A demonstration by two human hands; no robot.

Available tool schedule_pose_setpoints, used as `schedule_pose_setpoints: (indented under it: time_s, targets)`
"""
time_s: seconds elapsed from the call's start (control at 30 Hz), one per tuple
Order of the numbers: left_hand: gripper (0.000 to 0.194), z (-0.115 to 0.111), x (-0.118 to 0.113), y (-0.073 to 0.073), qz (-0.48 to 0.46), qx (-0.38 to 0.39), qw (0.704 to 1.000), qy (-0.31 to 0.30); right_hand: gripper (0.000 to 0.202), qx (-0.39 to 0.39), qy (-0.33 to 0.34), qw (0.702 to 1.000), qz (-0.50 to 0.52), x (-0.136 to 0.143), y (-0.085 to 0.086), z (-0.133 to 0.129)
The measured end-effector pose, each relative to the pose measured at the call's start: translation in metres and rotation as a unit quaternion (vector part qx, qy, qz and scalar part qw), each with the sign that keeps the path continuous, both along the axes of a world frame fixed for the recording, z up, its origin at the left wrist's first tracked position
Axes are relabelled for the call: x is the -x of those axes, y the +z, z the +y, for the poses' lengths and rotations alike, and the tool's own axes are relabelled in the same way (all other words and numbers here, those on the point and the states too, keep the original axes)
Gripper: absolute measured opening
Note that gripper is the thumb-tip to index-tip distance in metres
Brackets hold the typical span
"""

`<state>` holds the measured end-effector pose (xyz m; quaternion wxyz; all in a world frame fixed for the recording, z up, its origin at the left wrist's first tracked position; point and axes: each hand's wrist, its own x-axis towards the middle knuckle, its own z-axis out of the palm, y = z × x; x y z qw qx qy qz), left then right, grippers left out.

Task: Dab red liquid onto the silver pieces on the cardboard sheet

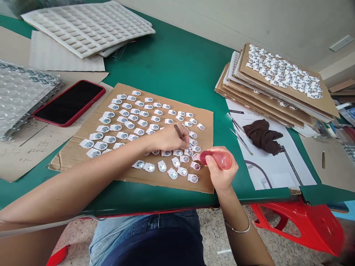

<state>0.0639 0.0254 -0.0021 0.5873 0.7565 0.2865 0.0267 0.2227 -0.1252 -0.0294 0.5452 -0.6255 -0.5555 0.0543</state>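
A sheet of brown cardboard (72, 149) lies in front of me, covered with many small round metallic discs on white tabs. Over its right half, my left hand (170, 139) pinches a slim brown tool (178, 131), whose lower tip is hidden by the fingers. My right hand (223, 171) is wrapped round a soft red squeeze bottle (222, 160) at the cardboard's right edge. The bottle is tilted to the left, its narrow end close to a disc (195, 166) with a reddish tint. Both hands are close together above the discs.
A phone (70, 101) in a red case lies left of the cardboard. White moulded trays (91, 27) are at the back left. A stack of cardboard sheets (277, 85) stands at the back right. Metal tweezers (240, 136) and a dark cloth (263, 136) rest on printed paper.
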Motion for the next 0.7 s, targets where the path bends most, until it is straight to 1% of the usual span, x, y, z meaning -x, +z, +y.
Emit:
schedule_pose_setpoints:
  time_s: [0.3,0.47,0.7]
  targets:
    - [0.008,-0.0022,-0.0001,0.0046,-0.001,-0.011,1.0,0.003,0.017,-0.001,0.014,1.0,0.012,0.0011,-0.0005,0.0013]
    - [0.01,-0.0014,0.0004,0.0032,-0.002,-0.005,1.0,0.001,0.018,-0.004,0.023,1.0,0.017,0.0012,-0.0012,0.0017]
    - [0.011,-0.0012,0.0005,0.003,0.007,-0.006,1.0,0.002,0.018,-0.011,0.02,1.0,0.014,0.0019,-0.0016,0.0015]
